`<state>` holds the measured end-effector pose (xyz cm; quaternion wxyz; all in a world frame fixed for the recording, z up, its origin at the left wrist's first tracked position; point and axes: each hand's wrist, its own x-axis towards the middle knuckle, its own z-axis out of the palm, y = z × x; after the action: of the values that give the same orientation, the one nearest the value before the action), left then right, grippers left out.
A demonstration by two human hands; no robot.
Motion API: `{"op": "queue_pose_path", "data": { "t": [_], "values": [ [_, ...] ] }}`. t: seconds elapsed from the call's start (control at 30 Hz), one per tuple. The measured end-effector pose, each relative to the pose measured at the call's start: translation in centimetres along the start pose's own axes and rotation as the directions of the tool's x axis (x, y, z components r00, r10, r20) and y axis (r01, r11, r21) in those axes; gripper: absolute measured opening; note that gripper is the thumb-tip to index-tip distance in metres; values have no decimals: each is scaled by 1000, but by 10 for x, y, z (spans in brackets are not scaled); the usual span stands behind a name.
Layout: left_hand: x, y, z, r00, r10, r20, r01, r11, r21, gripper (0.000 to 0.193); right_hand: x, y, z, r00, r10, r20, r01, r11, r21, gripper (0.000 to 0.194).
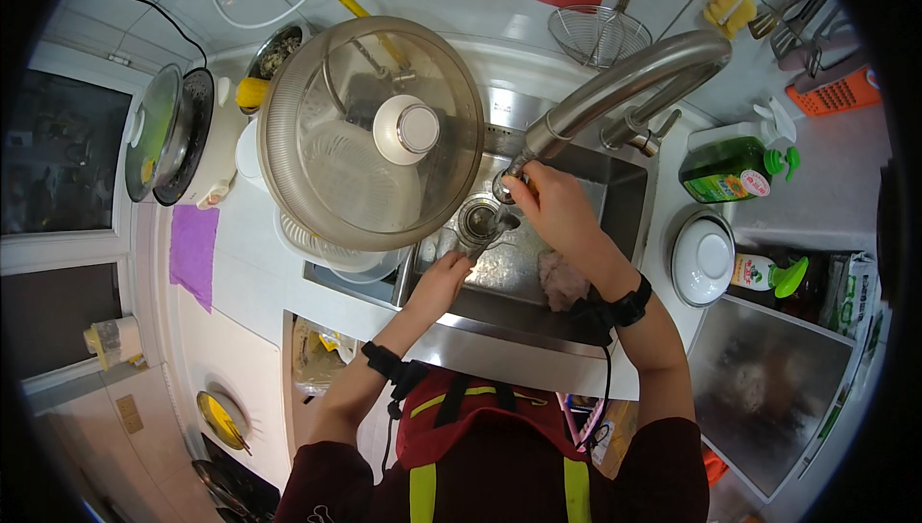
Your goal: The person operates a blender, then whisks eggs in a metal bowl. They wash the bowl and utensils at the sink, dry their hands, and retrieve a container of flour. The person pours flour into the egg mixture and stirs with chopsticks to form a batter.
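Observation:
My left hand (pixel 441 284) grips the handle of a metal spoon (pixel 507 222), its bowl pointing away from me over the sink basin. The fingers of my right hand (pixel 562 206) are closed around the spray head at the end of the steel faucet (pixel 634 87). What looks like a stream of water falls from the spray head onto the spoon. Just left of the spoon's bowl is the round drain (pixel 475 219) of the stainless-steel sink (pixel 524 264). A wet pinkish cloth (pixel 563 279) lies in the basin, below my right hand and partly behind that forearm.
A large clear lid with a white knob (pixel 407 128) covers the sink's left side, over white colanders (pixel 324 249). White bowls (pixel 704 258) and a green dish-soap bottle (pixel 724 171) stand right. A wire strainer (pixel 601 33) hangs behind. A purple cloth (pixel 193 249) lies left.

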<state>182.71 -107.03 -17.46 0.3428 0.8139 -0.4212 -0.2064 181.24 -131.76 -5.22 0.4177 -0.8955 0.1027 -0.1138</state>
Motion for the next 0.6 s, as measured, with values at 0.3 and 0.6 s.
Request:
{"op": "queue_pose_path", "data": {
  "t": [0.3,0.6],
  "values": [
    [-32,3,-17,997,-25,-67,27,999,29,16,1,0,2,1000,-4,-19,5,999,46,28],
    [-15,2,-5,998,-49,-43,48,999,-19,17,1,-2,-1,999,31,13,-31,999,28,27]
  ]
}}
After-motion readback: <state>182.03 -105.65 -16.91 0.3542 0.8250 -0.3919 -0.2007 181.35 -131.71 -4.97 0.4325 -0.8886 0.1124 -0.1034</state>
